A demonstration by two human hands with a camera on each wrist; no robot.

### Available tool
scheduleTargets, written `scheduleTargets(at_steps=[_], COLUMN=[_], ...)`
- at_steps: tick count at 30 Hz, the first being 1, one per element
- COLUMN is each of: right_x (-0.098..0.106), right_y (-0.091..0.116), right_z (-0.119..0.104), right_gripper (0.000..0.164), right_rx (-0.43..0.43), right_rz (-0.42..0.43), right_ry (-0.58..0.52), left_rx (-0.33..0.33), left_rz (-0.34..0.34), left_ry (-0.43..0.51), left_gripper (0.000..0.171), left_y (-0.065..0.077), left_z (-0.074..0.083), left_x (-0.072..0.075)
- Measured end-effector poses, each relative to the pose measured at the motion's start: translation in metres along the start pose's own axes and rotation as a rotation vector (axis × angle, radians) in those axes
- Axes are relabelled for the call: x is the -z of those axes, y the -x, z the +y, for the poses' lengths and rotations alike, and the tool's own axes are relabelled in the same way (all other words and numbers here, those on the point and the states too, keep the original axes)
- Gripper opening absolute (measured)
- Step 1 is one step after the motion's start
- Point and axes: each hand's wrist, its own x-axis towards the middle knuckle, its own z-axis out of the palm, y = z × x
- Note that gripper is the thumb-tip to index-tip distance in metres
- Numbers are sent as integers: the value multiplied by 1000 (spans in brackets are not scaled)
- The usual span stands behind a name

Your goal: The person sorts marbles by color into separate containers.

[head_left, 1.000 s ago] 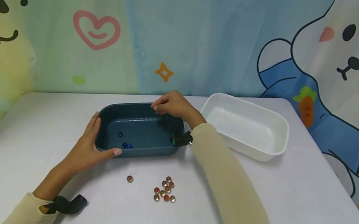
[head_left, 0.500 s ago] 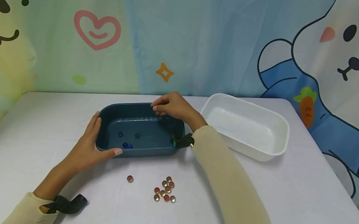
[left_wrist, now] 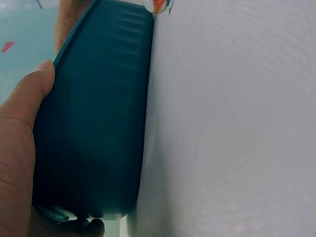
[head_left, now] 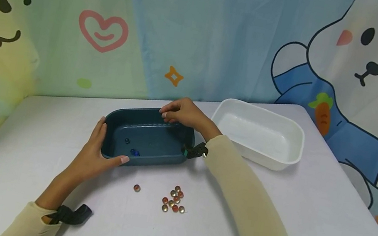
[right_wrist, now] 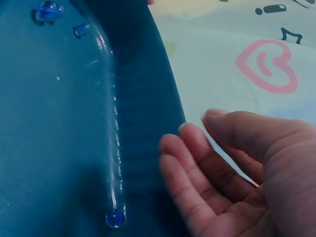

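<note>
My left hand (head_left: 92, 160) holds a dark teal rectangular dish (head_left: 160, 161) at its left end, thumb on the near rim and fingers along the end wall. Over the dish's far rim is my right hand (head_left: 186, 113), its fingers loosely bent with nothing visible between them in the right wrist view. Blue glass marbles lie inside the dish: a single marble (head_left: 127, 141) and a touching pair of marbles (head_left: 135, 153). Another blue marble (right_wrist: 116, 218) sits by the base of the wall near my right hand; the hand hides that spot from the head camera.
A white rectangular dish (head_left: 272, 162) stands to the right, beside my right forearm. Orange and clear glass marbles (head_left: 176, 199) are clustered on the white tabletop in front of the teal dish, with one orange marble (head_left: 137, 188) apart to their left. A printed cloth backdrop (head_left: 204, 32) hangs behind.
A blue marble appeared mid-dish half a second ago and is no longer at that spot. The pair near the front wall has shifted slightly. Both hands have stayed almost still.
</note>
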Motion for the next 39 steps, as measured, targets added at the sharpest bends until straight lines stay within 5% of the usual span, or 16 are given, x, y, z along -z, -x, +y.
scheduleTargets(at_steps=[11,24,34,39], right_x=[-2,-3,-1,7], right_y=[15,58,103,123], right_z=[2,15,22,28], right_gripper=[29,26,23,24], right_rx=[61,199,401,398], right_rz=[-63,-20,193,275], right_ry=[237,237,272,291], left_rx=[6,-1,2,11], left_rz=[0,-16,5,5], left_ry=[2,-16,8,-5], left_gripper=[118,119,119,119], left_y=[1,-1,-1,0], left_z=[0,3,1,1], left_x=[0,-2,-2,-1])
